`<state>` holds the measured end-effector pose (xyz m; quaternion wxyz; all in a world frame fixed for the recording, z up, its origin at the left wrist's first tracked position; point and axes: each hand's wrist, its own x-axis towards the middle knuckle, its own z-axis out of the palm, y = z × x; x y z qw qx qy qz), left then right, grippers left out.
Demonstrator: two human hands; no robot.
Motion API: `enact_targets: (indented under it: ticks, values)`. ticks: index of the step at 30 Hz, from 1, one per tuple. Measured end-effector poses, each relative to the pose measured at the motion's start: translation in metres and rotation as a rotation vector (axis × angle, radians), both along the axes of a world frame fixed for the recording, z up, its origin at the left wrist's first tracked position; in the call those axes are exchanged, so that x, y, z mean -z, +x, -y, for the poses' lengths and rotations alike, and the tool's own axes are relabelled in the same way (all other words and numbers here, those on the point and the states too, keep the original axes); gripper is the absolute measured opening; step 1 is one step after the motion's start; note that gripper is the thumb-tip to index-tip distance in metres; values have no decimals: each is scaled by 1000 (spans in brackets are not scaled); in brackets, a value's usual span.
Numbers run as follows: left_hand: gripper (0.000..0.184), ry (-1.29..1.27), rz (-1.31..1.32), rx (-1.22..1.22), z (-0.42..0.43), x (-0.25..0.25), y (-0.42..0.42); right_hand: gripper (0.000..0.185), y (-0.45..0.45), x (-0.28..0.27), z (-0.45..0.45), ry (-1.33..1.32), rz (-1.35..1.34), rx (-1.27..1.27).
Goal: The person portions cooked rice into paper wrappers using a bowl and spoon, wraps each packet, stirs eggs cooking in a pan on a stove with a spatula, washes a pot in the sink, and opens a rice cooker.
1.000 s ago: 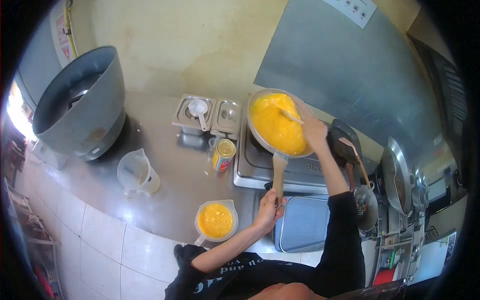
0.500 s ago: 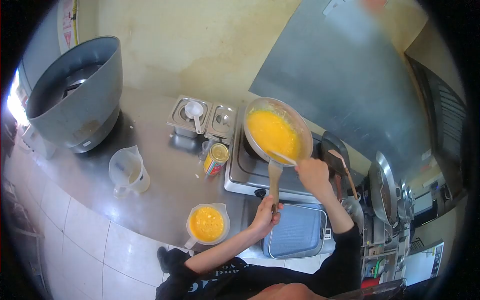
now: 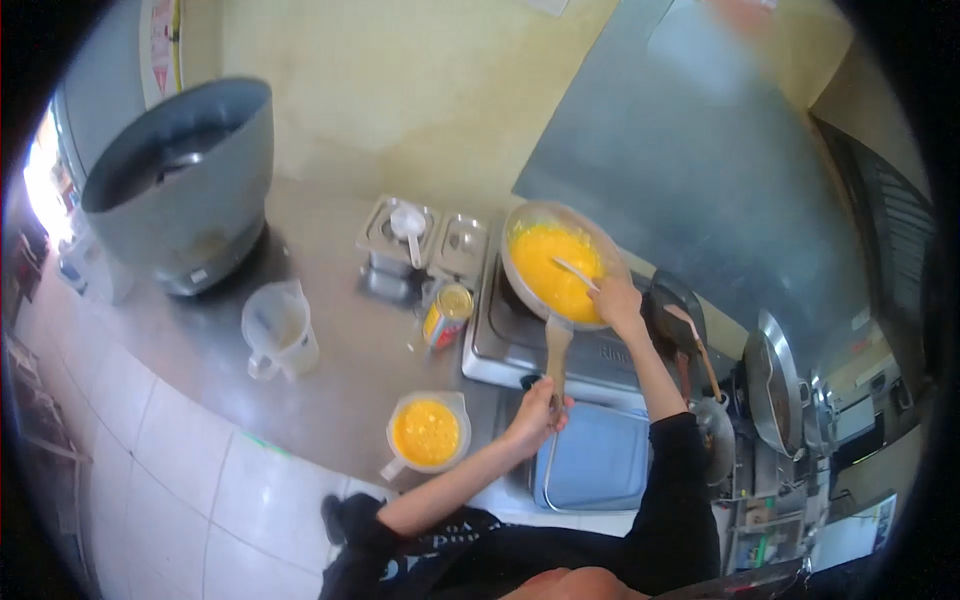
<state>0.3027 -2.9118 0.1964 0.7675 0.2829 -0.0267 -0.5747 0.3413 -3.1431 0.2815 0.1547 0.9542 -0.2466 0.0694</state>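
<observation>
My left hand (image 3: 541, 409) is wrapped round the handle of a pan (image 3: 518, 276) that sits over the gas stove (image 3: 490, 350). Yellow liquid egg (image 3: 540, 250) covers the pan's bottom. In my right hand (image 3: 616, 299), above the pan's right side, is a pale utensil (image 3: 574, 271) whose tip reaches into the egg. A jug of beaten egg (image 3: 427, 432) stands on the counter left of my left hand. Between that jug and the metal containers is a yellow can (image 3: 447, 316).
An empty measuring jug (image 3: 280, 335) and a large grey round vessel (image 3: 190, 220) stand on the left. Two lidded steel containers (image 3: 400, 232) hold a white scoop (image 3: 408, 223). A blue tray (image 3: 597, 455) lies before the stove; a dark pan (image 3: 675, 300) and a wok (image 3: 770, 385) are right.
My right hand has moved from the pan's upper right to its handle side, then slightly up again, with the utensil shifting through the egg. My left hand keeps its hold on the handle.
</observation>
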Motion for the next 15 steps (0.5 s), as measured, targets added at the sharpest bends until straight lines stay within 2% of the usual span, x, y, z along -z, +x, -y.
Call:
enact_targets:
  ticks: [2, 4, 5, 6, 8, 10, 12, 14, 15]
  values:
    - [36, 51, -26, 6, -1, -1, -1, 23, -25, -21, -53, -25, 52, 37]
    - [47, 69, -38, 79, -34, -9, -10, 23, -64, -29, -73, -67, 328, -118]
    - [56, 69, 65, 157, -55, 0, -19, 23, -94, -26, -85, 181, 386, 26]
    - [56, 79, 29, 162, -74, 12, -22, 25, -123, -21, -99, 415, 466, 168]
    - [54, 27, 333, 527, -109, 34, -32, 24, -160, 13, -121, 877, 111, 258]
    - [52, 20, 345, 556, -126, 59, -50, 22, -147, 58, -161, 1041, 76, 122]
    - [50, -12, 363, 567, -134, 82, -66, 23, -121, 119, -165, 739, 331, -45]
    - [42, -26, 440, 468, -137, 101, -81, 28, -82, 127, -153, 265, 65, 12]
    - [39, -44, 527, 364, -141, 107, -86, 28, -69, 131, -147, 247, 19, -3]
